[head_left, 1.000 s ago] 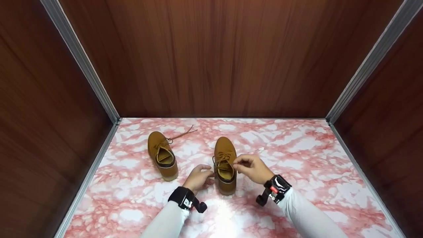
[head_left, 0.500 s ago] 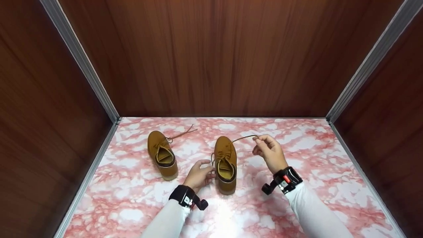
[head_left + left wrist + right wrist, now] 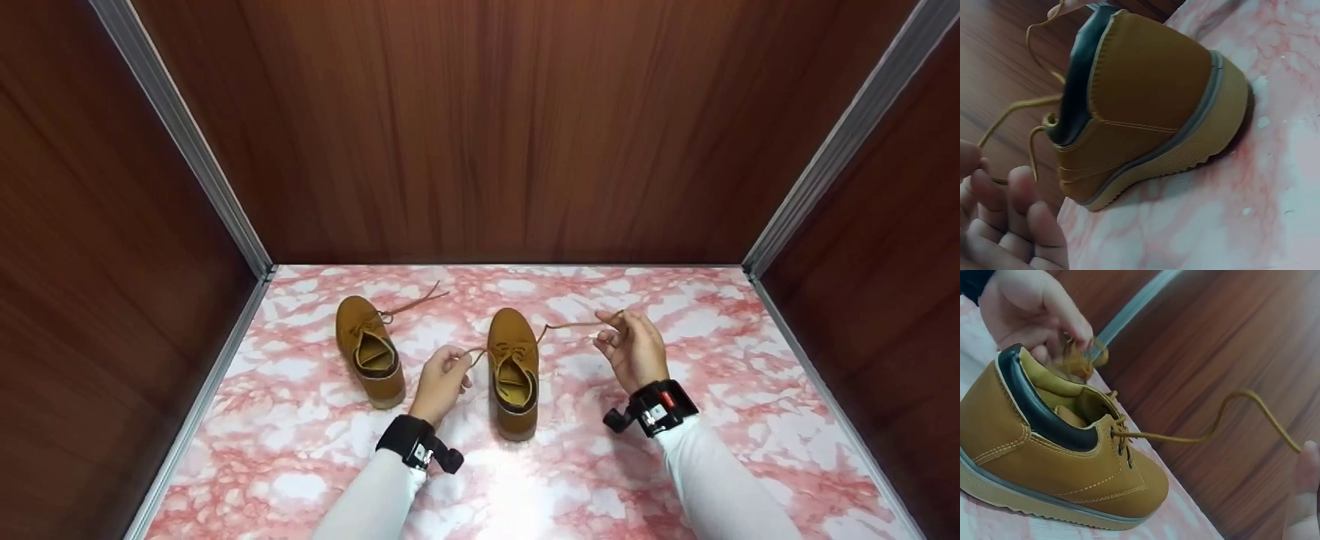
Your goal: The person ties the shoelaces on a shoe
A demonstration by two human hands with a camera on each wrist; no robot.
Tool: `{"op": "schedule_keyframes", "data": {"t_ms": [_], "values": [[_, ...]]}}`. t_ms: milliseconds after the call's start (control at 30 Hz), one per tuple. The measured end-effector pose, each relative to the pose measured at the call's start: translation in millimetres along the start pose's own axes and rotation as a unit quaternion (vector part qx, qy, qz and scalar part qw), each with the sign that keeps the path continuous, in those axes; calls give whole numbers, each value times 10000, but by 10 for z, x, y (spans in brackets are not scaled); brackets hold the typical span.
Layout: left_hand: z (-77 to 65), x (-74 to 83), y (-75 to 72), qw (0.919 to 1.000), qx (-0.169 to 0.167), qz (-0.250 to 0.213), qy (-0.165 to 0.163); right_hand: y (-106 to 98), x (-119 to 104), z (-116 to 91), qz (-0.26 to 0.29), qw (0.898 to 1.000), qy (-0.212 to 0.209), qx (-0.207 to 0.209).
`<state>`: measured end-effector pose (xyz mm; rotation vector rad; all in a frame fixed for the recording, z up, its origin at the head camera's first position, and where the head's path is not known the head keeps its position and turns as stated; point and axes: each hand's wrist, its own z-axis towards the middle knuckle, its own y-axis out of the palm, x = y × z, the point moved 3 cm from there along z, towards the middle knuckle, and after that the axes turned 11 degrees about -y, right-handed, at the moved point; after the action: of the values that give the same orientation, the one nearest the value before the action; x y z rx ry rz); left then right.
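A tan lace-up shoe [image 3: 512,326] with a dark padded collar stands upright on the table, toe pointing away. To its left, my left hand [image 3: 441,381] pinches one shoelace [image 3: 478,350], which bends up from the eyelets. On the other side, my right hand [image 3: 636,349] holds the second lace near its end between thumb and fingers, and that lace runs slightly slack to the shoe. The right wrist view shows this lace [image 3: 1190,440] leaving the top eyelet toward my thumb [image 3: 1306,495]. Curled fingers [image 3: 1022,188] hold the lace in the left wrist view.
A matching tan shoe [image 3: 352,315] stands farther left, its laces [image 3: 416,304] trailing to the right on the table. The table [image 3: 712,420] has a red and white marbled top. Dark wood panels [image 3: 480,135] with grey metal edging enclose the back and sides.
My right hand has drawn its lace from beside the shoe opening out to the right. My left hand has gone from beside the shoe to pinching the left lace, slightly up and away.
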<state>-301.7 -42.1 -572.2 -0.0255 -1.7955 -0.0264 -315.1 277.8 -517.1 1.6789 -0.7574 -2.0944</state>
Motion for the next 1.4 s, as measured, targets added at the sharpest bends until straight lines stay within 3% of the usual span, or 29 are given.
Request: {"op": "schedule_keyframes", "data": {"t_ms": [133, 300, 400, 533, 600, 800, 967, 1033, 1233, 1400], "values": [[-7, 135, -45, 9980, 10, -628, 90, -65, 41, 29, -158, 9995, 127, 261], [27, 164, -70, 9850, 421, -1630, -382, -127, 117, 46, -754, 9934, 663, 556], [67, 107, -71, 9825, 721, -1602, -613, -177, 178, 37, -1653, 9804, 927, 532], [116, 11, -59, 9875, 931, -997, -784, -244, 277, 12, -3089, 9459, 971, 222], [134, -22, -48, 9887, 939, -834, -815, -268, 322, 6, -3551, 9306, 891, 33], [200, -69, -22, 9844, 655, -1362, -907, -304, 391, 30, -3743, 9237, 816, -102], [212, -71, -19, 9789, 478, -1789, -859, -345, 394, 25, -4139, 9053, 957, 52], [213, -65, -17, 9789, 470, -1818, -809, -357, 399, 20, -4118, 9056, 1013, 80], [221, -4, -19, 9847, 757, -1435, -642, -366, 440, 19, -3610, 9250, 1169, 177], [237, 66, 1, 9822, 791, -1521, -764, -342, 453, 22, -3484, 9286, 1279, 89]]}}
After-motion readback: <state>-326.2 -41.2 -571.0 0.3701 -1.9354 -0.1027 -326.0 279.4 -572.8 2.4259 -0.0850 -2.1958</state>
